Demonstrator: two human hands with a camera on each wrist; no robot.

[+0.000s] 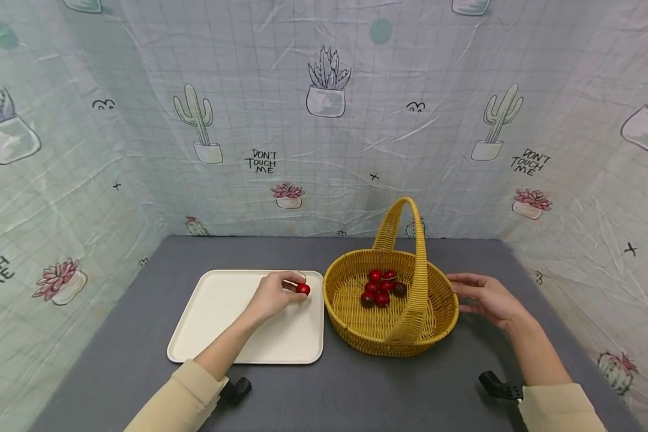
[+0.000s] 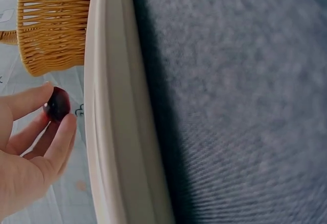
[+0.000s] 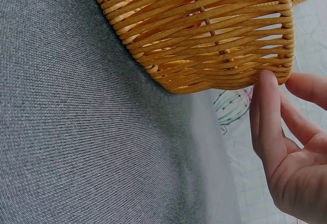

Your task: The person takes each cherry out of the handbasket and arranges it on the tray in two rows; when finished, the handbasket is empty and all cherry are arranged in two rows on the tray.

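My left hand [image 1: 272,295] pinches a round red cherry [image 1: 303,289] between thumb and fingertips, above the right part of a white tray [image 1: 221,318]. In the left wrist view the cherry [image 2: 60,104] looks dark and glossy. To the right stands a yellow woven basket [image 1: 356,343] with a tall arched handle, and several red and dark cherries [image 1: 382,299] lie inside it. My right hand [image 1: 491,299] touches the basket's right side at the rim, its fingers fairly straight. Fingertips [image 3: 268,77] rest against the outer weave in the right wrist view.
The tray and basket stand side by side on a grey cloth-covered table [image 1: 356,390]. Behind and at both sides hangs a pale curtain [image 1: 356,150] printed with potted plants. Black wrist mounts [image 1: 499,385] sit below both hands.
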